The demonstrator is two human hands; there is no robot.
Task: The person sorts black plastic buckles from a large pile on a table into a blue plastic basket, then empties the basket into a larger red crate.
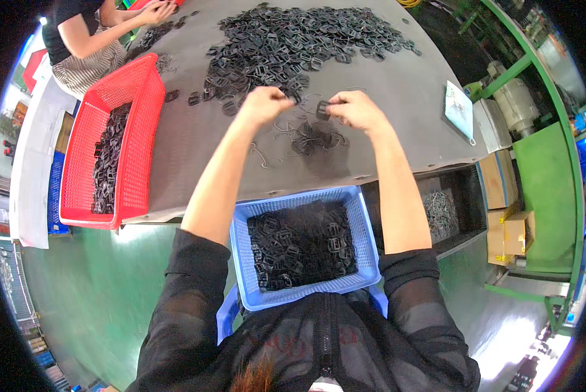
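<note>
Over the grey table point(188, 140), my right hand point(359, 111) pinches a small black plastic buckle point(322, 110) between thumb and fingers. My left hand point(265, 104) is closed in a pinch to its left, at the near edge of a large spread heap of black buckles point(299, 39). A dark piece shows by its fingertips, but I cannot tell whether it is held. Below the hands lies a small tangle of black bits and thin strands point(314, 138). Against my lap stands a blue basket point(242, 245) holding many black buckles point(299, 251).
A red basket point(71, 176) with black pieces stands at the table's left edge. Another person's hands point(157, 12) work at the far left. A pale blue packet point(459, 111) lies at the right edge; below it are a dark tray point(462, 228) of small grey pieces and cardboard boxes point(515, 232).
</note>
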